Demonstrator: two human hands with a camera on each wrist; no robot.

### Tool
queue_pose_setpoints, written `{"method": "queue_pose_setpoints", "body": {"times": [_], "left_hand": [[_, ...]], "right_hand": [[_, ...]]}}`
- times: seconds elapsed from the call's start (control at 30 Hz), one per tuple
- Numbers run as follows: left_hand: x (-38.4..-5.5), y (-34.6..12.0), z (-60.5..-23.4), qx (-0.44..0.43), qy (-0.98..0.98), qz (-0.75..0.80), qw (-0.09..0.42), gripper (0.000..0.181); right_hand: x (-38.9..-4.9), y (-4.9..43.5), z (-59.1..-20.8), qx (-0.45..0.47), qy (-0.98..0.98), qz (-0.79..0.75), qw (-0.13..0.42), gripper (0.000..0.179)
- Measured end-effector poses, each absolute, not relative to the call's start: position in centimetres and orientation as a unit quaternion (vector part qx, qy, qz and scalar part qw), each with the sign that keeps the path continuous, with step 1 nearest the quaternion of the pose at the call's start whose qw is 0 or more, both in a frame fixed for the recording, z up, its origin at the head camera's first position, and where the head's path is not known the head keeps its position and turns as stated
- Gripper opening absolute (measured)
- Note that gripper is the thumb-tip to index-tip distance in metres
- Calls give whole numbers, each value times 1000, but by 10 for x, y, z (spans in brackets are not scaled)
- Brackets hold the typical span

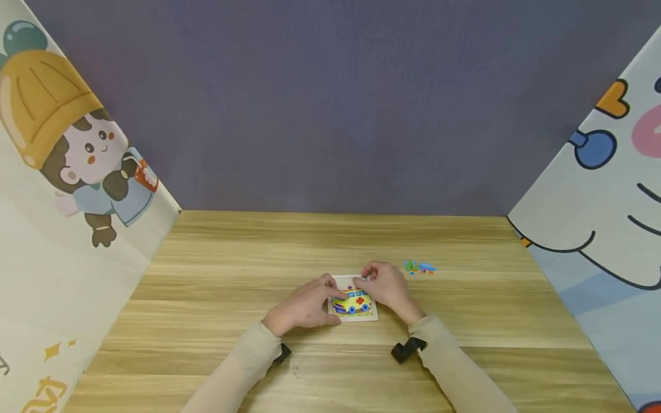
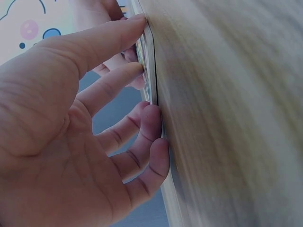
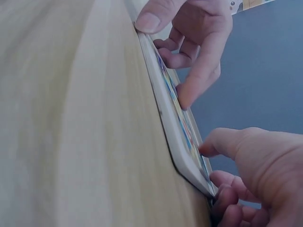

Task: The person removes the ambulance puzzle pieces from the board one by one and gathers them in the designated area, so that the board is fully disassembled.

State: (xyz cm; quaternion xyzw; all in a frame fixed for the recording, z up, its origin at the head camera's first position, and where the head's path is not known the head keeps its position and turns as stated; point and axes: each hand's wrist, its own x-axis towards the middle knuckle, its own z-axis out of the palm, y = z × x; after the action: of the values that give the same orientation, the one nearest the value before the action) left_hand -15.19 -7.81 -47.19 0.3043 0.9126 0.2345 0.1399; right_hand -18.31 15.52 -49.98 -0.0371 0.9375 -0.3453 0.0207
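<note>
A small jigsaw puzzle (image 1: 368,318) in a pale frame lies flat on the table, its picture showing a yellow ambulance (image 1: 352,302) with a red cross. White backing shows along its far side, with a small purple spot on it. My left hand (image 1: 306,304) holds the left side: the thumb sits at the near corner, the index fingertip touches the picture, and the other fingers bend against the edge. At the far right corner, my right hand (image 1: 388,285) grips the frame (image 3: 165,113), thumb over the top and fingers curled at the side.
Loose colourful puzzle pieces (image 1: 420,267) lie in a small cluster beyond the right hand. The wood-grain table (image 1: 232,258) meets a dark blue-grey panel (image 1: 335,115) at the back. Printed panels with cartoon figures stand at left and right.
</note>
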Motion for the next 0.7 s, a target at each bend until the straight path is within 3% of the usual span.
{"method": "queue_pose_setpoints", "body": {"times": [0.47, 0.7], "left_hand": [[-152, -79, -473, 302, 913, 234, 143, 56], [-152, -80, -473, 300, 914, 233, 143, 57]], "right_hand": [[-188, 163, -507, -75, 923, -377, 15, 15], [-191, 177, -505, -131, 889, -432, 76, 20]]}}
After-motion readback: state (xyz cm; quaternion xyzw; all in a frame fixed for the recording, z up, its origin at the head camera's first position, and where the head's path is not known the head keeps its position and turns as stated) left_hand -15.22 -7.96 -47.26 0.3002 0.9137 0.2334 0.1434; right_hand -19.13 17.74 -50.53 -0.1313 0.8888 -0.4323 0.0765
